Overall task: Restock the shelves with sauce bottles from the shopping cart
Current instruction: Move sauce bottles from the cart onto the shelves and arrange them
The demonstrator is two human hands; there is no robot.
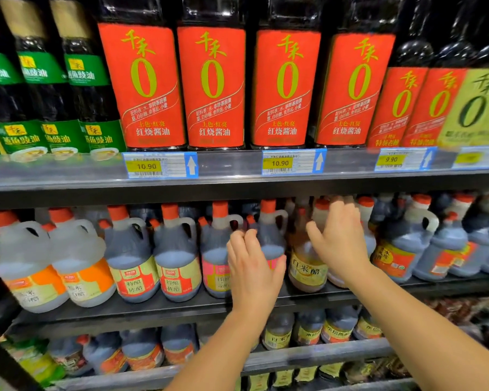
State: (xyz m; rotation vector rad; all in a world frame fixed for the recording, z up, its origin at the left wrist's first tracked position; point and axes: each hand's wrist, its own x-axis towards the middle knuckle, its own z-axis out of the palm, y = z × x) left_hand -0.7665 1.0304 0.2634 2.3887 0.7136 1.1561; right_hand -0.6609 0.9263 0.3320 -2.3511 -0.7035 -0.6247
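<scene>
mid-frame, left hand (253,266) wrapped around a dark jug (268,235) on the middle shelf (181,306); right hand (340,238) spread, fingers loosely against the neighbouring pale bottle (307,266).

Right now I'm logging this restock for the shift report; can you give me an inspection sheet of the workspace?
Surface: middle shelf, packed with jugs.
Job's things: dark jug under left hand; pale vinegar bottle beside right hand.
Clutter: nothing seen.
Grippers: left hand's fingers wrap the dark jug; right hand open, reaching between bottles.
Cables: nothing seen.
Surroundings: red-label soy bottles above; price tags read 10.90; shopping cart not in view.
</scene>
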